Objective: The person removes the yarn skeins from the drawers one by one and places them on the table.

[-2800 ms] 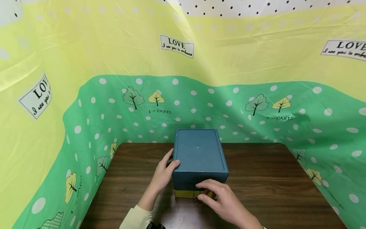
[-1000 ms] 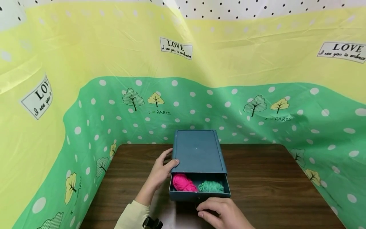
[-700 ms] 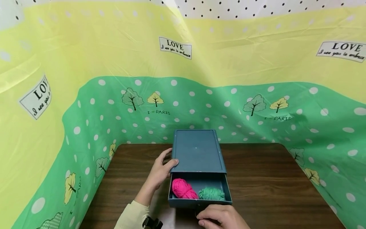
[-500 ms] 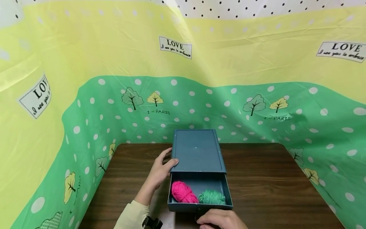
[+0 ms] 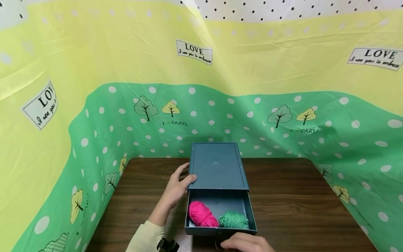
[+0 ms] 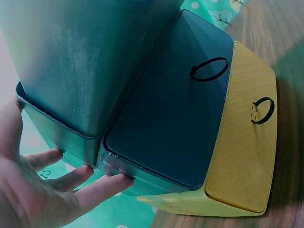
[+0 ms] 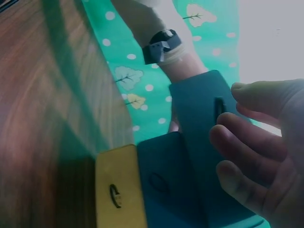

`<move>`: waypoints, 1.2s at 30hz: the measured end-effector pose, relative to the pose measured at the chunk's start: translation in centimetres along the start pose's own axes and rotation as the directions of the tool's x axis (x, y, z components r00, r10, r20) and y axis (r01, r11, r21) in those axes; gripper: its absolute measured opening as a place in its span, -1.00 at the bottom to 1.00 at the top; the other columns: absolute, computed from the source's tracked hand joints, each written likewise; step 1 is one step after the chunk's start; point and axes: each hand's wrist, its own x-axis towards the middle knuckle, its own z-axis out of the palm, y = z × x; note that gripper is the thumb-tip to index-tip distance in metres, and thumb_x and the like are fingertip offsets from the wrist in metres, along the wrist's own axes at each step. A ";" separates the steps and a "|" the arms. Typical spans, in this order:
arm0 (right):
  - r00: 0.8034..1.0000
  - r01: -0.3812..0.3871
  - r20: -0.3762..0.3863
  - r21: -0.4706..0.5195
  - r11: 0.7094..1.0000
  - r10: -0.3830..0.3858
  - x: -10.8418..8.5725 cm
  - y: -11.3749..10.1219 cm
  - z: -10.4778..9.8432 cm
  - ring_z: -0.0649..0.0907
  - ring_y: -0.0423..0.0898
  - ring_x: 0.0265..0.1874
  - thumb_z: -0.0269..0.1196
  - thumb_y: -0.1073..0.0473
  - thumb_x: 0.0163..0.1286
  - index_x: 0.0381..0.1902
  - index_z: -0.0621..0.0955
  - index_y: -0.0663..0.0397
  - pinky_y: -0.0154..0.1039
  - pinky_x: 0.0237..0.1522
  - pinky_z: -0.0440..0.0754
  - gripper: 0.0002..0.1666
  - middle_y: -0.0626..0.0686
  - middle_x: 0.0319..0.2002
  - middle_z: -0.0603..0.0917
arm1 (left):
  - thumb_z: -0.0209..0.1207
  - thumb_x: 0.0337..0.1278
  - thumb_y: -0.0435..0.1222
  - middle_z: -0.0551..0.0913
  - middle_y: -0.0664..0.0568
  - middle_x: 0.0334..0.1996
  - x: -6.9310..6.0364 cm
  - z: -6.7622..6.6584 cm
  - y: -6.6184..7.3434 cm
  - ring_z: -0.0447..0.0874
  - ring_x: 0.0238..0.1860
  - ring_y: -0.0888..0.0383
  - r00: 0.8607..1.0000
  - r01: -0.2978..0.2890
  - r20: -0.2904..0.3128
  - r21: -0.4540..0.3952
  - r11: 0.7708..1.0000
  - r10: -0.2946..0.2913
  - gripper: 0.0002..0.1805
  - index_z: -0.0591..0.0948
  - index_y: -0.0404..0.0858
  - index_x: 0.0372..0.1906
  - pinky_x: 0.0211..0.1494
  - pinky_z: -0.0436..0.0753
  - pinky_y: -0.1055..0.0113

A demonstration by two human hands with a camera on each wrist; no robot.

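Observation:
In the head view a blue drawer cabinet (image 5: 217,164) stands on the table, its top drawer (image 5: 190,230) pulled out. Inside lie a pink yarn skein (image 5: 203,214) at left and a green yarn skein (image 5: 234,220) at right. My left hand (image 5: 176,185) rests against the cabinet's left side, thumb at the top edge; in the left wrist view its fingers lie fairly straight along the wall. In front of the drawer is my right hand (image 5: 247,242), fingertips beside the black ring pull (image 7: 219,109). The right wrist view shows thumb and fingers apart and relaxed around it.
Below are another blue drawer (image 6: 171,118) and a yellow drawer (image 6: 242,137), each with a black ring pull, both closed. The brown wooden table (image 5: 289,203) extends to both sides. A patterned green and yellow cloth (image 5: 239,122) hangs behind and at the sides.
The top drawer has come out toward me with my right hand at its ring, bringing both yarn skeins into view. Lately the right fingers have loosened from the ring. My left hand stays put.

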 end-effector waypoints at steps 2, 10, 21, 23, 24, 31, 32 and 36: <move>1.000 -0.005 -0.026 0.008 1.000 0.005 0.0 -0.3 -0.3 0.70 -0.29 -0.16 0.34 0.32 0.41 0.15 0.67 -0.10 -0.40 -0.18 0.69 -0.60 -0.12 -0.06 0.75 | 0.27 0.33 -0.18 0.36 -0.33 0.34 0.0 0.0 0.0 0.69 0.04 -0.14 1.000 0.000 -0.002 0.001 1.000 0.000 -0.28 0.33 -0.07 0.55 -0.10 0.77 0.02; 0.979 -0.104 -0.185 -0.101 0.989 0.084 0.7 -2.3 -2.1 0.63 -0.38 -0.33 0.44 0.27 0.32 -0.01 0.70 -0.28 -0.52 -0.40 0.57 -0.63 -0.29 -0.19 0.70 | 0.27 0.33 -0.18 0.37 -0.32 0.34 0.0 -0.1 0.1 0.69 0.04 -0.13 1.000 -0.001 -0.013 0.006 1.000 0.001 -0.29 0.34 -0.06 0.54 -0.09 0.77 0.02; 0.930 -0.261 -0.311 -0.193 0.946 0.193 3.1 -2.6 -4.7 0.59 -0.36 -0.33 0.51 0.20 0.24 -0.05 0.72 -0.28 -0.53 -0.54 0.53 -0.65 -0.25 -0.16 0.68 | 0.26 0.35 -0.18 0.36 -0.33 0.35 -0.1 0.1 0.1 0.68 0.05 -0.14 1.000 0.001 -0.002 -0.007 1.000 -0.001 -0.28 0.32 -0.07 0.55 -0.07 0.76 0.03; 0.934 -0.260 -0.304 -0.222 0.940 0.187 3.5 -2.2 -5.0 0.57 -0.36 -0.33 0.51 0.17 0.25 -0.02 0.70 -0.35 -0.51 -0.52 0.51 -0.62 -0.29 -0.13 0.66 | 0.25 0.36 -0.18 0.35 -0.34 0.35 -0.1 0.1 0.0 0.68 0.06 -0.14 1.000 -0.003 0.005 -0.009 1.000 0.003 -0.28 0.31 -0.09 0.56 -0.06 0.76 0.03; 0.935 -0.268 -0.294 -0.227 0.936 0.196 3.7 -2.0 -5.1 0.57 -0.37 -0.34 0.51 0.14 0.26 -0.01 0.69 -0.38 -0.49 -0.50 0.52 -0.62 -0.31 -0.11 0.65 | 0.25 0.36 -0.18 0.35 -0.35 0.35 -0.1 0.1 0.0 0.68 0.06 -0.13 1.000 -0.005 0.008 -0.011 1.000 0.005 -0.28 0.30 -0.09 0.56 -0.05 0.76 0.03; 0.937 -0.340 -0.157 -0.203 0.918 0.312 5.1 -0.5 -5.1 0.65 -0.30 -0.24 0.42 -0.05 0.37 -0.01 0.70 -0.40 -0.38 -0.36 0.64 -0.75 -0.30 -0.09 0.67 | 0.25 0.37 -0.17 0.35 -0.34 0.35 0.0 0.0 -0.2 0.66 0.08 -0.13 1.000 -0.003 0.022 -0.014 1.000 0.003 -0.27 0.29 -0.06 0.57 -0.03 0.75 0.03; 0.934 -0.353 -0.137 -0.192 0.916 0.331 5.2 -0.2 -5.0 0.67 -0.28 -0.22 0.41 -0.06 0.38 -0.02 0.71 -0.37 -0.37 -0.35 0.66 -0.77 -0.28 -0.10 0.68 | 0.24 0.37 -0.16 0.35 -0.34 0.35 0.0 0.0 -0.2 0.66 0.07 -0.13 1.000 -0.003 0.023 -0.013 1.000 0.003 -0.27 0.29 -0.06 0.57 -0.03 0.75 0.03; 0.933 -0.359 -0.079 -0.205 0.910 0.350 5.7 0.5 -4.9 0.68 -0.28 -0.21 0.42 -0.11 0.35 -0.05 0.74 -0.23 -0.33 -0.32 0.69 -0.74 -0.22 -0.12 0.71 | 0.24 0.37 -0.16 0.35 -0.34 0.35 0.0 -0.1 -0.1 0.65 0.08 -0.13 1.000 -0.002 0.021 -0.008 1.000 0.002 -0.28 0.30 -0.06 0.57 -0.03 0.75 0.03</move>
